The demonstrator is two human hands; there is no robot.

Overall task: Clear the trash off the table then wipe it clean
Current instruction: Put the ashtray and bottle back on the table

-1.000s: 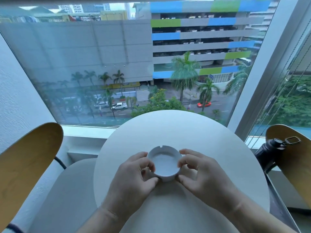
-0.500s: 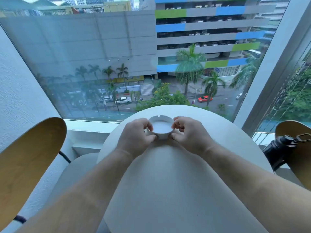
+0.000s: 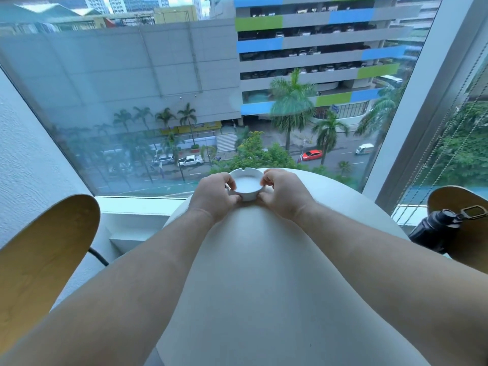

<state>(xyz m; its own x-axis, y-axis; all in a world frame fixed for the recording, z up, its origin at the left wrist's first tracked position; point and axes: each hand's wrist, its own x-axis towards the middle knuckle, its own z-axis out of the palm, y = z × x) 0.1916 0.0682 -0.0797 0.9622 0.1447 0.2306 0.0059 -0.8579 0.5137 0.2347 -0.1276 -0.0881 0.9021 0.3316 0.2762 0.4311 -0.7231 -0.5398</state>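
Note:
A small white round ashtray (image 3: 247, 184) with notches in its rim sits at the far edge of the round white table (image 3: 264, 273). My left hand (image 3: 215, 195) grips its left side with thumb and fingers. My right hand (image 3: 284, 194) grips its right side the same way. Both arms stretch out across the tabletop. The ashtray's bowl looks empty and pale inside.
A wooden chair back (image 3: 45, 249) stands at the left, another (image 3: 464, 223) at the right with a black bottle (image 3: 435, 231) on its seat. A big window (image 3: 184, 101) and its white sill (image 3: 137, 204) lie just beyond the table.
Both hands have pushed the ashtray away from me, from near the table's middle to its far edge by the window.

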